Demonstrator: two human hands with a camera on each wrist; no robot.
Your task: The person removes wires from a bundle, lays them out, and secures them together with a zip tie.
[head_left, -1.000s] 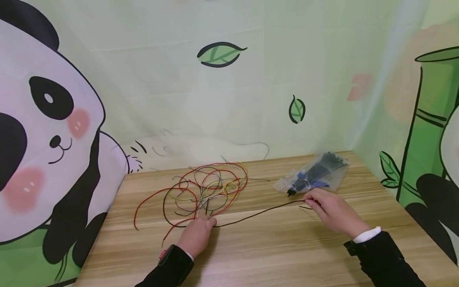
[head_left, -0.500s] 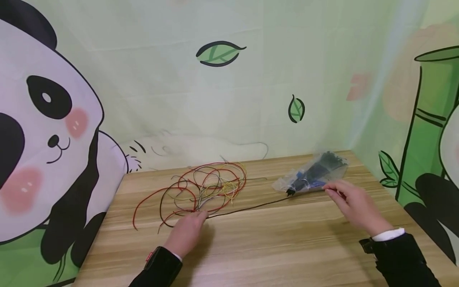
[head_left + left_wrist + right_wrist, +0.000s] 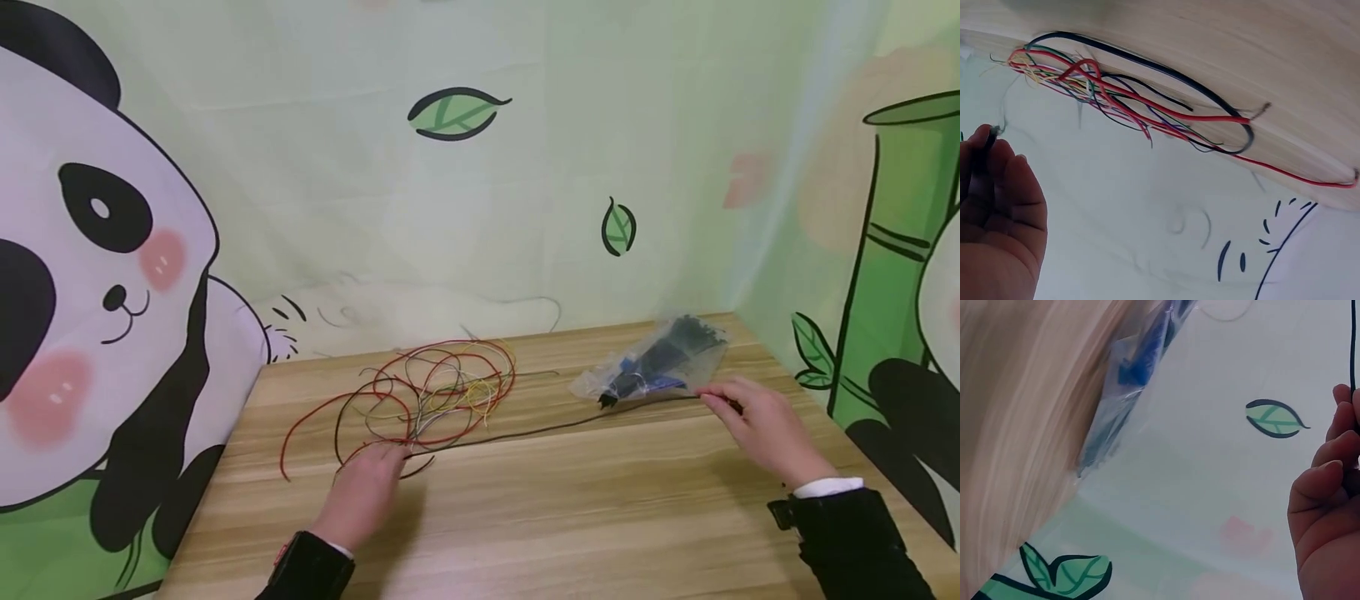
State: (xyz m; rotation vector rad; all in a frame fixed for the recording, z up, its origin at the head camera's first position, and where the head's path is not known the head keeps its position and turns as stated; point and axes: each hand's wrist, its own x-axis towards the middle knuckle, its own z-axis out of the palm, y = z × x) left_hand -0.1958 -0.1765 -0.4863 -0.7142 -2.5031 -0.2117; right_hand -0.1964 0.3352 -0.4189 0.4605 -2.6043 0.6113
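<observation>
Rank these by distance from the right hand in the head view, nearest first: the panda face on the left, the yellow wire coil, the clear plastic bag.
1. Clear plastic bag: just beyond the black wire in the grip of the right hand.
2. Yellow wire coil: on the table, left of the bag.
3. Panda face: on the backdrop, far left.

Wood-grained table [image 3: 570, 517] seen across the lower frame, coloured wires [image 3: 480, 396] tangled left of centre, clear bag [image 3: 660, 362] laid right of centre
</observation>
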